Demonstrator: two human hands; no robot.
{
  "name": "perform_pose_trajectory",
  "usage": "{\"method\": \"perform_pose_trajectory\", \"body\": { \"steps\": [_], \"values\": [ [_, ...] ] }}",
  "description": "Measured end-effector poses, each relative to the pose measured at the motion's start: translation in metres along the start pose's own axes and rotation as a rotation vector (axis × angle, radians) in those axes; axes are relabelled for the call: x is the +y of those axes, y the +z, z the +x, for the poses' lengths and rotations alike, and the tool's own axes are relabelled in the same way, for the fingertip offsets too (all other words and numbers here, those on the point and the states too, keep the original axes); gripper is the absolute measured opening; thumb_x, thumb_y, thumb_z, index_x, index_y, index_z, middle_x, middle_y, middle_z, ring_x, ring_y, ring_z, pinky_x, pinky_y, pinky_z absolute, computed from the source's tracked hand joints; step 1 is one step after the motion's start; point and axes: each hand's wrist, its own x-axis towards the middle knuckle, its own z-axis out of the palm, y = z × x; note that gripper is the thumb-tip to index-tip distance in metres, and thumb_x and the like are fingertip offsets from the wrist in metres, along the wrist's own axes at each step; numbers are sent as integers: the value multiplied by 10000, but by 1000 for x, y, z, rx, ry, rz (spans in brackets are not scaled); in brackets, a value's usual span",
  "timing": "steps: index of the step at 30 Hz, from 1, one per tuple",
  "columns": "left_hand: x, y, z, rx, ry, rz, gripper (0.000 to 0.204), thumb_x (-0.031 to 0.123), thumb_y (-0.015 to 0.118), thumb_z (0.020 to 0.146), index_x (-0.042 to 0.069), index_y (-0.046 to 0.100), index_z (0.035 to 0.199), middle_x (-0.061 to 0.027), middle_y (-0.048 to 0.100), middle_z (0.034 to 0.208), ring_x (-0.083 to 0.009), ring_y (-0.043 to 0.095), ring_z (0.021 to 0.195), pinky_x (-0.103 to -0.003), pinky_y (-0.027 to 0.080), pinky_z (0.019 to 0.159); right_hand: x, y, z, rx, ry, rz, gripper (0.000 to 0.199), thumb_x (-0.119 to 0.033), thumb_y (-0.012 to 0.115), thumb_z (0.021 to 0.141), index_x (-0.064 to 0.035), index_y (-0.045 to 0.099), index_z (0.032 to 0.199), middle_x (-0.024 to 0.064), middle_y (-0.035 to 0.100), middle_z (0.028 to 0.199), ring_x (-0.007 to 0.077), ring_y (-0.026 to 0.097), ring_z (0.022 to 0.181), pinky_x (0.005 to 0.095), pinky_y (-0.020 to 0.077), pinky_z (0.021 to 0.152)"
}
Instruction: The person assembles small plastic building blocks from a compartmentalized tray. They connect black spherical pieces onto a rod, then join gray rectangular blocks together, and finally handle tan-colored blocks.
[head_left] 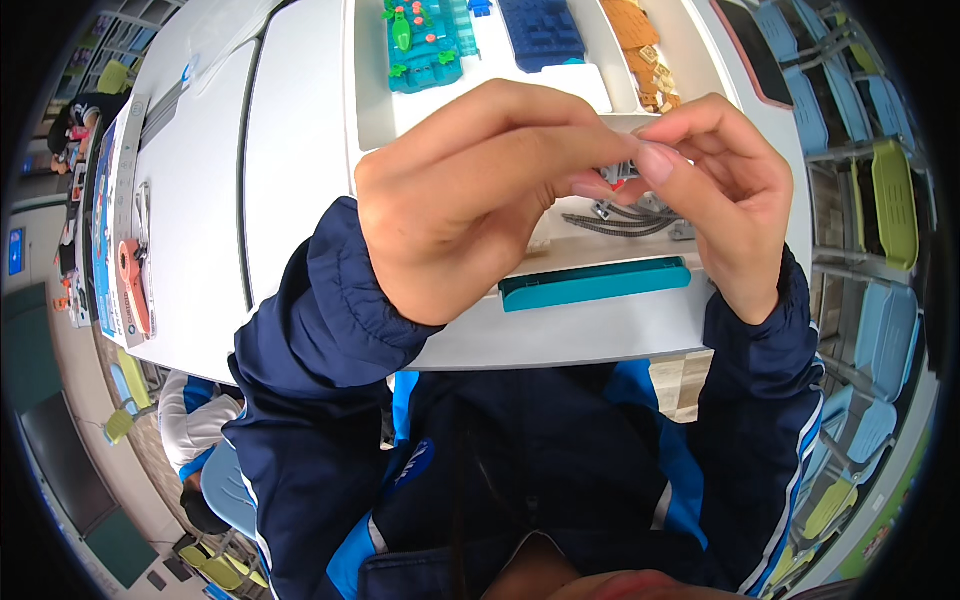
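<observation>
My left hand (460, 200) and my right hand (725, 190) meet above a white tray (375, 120), both pinching one small grey piece with a red spot (618, 172) between fingertips. Under the hands lie dark grey toothed strips (615, 224) and other small grey parts in the tray's near compartment. A teal handle (595, 283) runs along the tray's front edge. Dark blue sleeves cover both forearms.
Farther back the tray holds a teal plate with green and red bits (425, 45), a dark blue plate (542, 32) and tan pieces (645, 55). On the white table (200, 200) at left lie an orange tool (133, 285) and papers. Blue and green chairs stand right.
</observation>
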Motion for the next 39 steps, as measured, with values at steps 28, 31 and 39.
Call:
{"method": "perform_pose_trajectory", "body": {
  "steps": [28, 31, 39],
  "values": [
    [3, 4, -1, -71, 110, -79, 461, -209, 649, 652, -88, 483, 1065, -198, 576, 1017, -259, 632, 922, -323, 509, 840, -3, -6, -1, -108, -708, -845, 318, 85, 707, 673, 63, 620, 978, 159, 604, 886, 278, 580, 802, 350, 478, 696],
    [-2, 6, 0, -49, 204, -50, 501, -213, 646, 651, -85, 447, 1093, -195, 565, 985, -257, 631, 899, -312, 519, 808, 0, -6, -2, -109, -689, -848, 340, 80, 700, 666, 44, 603, 990, 162, 599, 905, 286, 579, 803, 356, 489, 703],
    [-1, 4, 2, -80, 163, -49, 452, -167, 689, 670, -89, 487, 1066, -183, 549, 979, -241, 630, 897, -286, 520, 782, 1, -5, -6, -49, -735, -987, 367, 80, 693, 659, 24, 597, 1008, 163, 592, 941, 310, 590, 832, 369, 500, 724]
  ]
}}
